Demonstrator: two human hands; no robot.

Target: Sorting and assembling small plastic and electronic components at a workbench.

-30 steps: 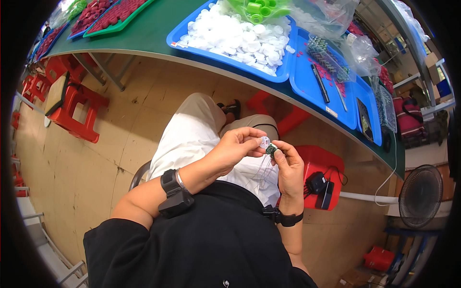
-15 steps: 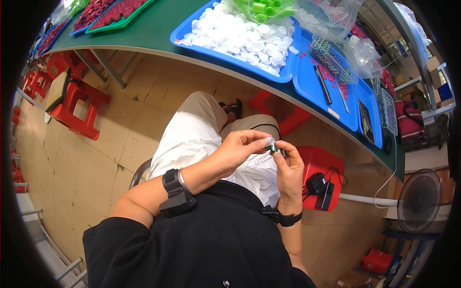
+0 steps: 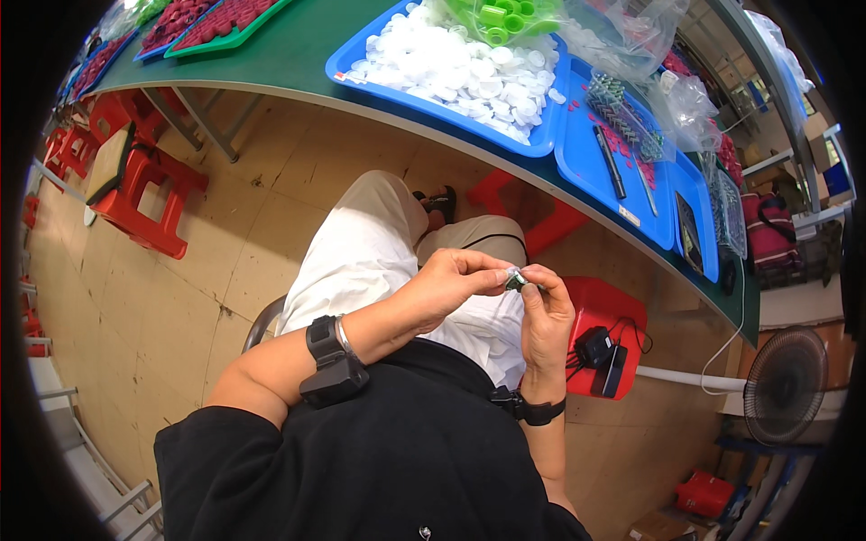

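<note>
Above my lap, my left hand (image 3: 456, 287) and my right hand (image 3: 548, 317) meet at the fingertips around one small item. My left thumb and forefinger pinch a small clear plastic piece (image 3: 513, 270). Against it sits a little dark green part (image 3: 515, 282), which looks like a circuit board, gripped by my right thumb and fingers. Fingertips hide much of both pieces, so whether they are joined cannot be seen. White translucent discs (image 3: 469, 77) lie heaped in a blue tray (image 3: 341, 65) on the table beyond.
Another blue tray (image 3: 577, 171) holds a black pen (image 3: 610, 162), a thin metal tool (image 3: 646, 187), pink bits and green boards (image 3: 622, 113). Right of it lies a phone-like dark slab (image 3: 688, 233). Red stools (image 3: 144, 203), a red seat with black adapters (image 3: 595, 347) and a fan (image 3: 787, 383) surround me.
My right fingers have shifted slightly up and over the green part, covering more of it. My left hand has barely moved. The trays appear a little lower and further right.
</note>
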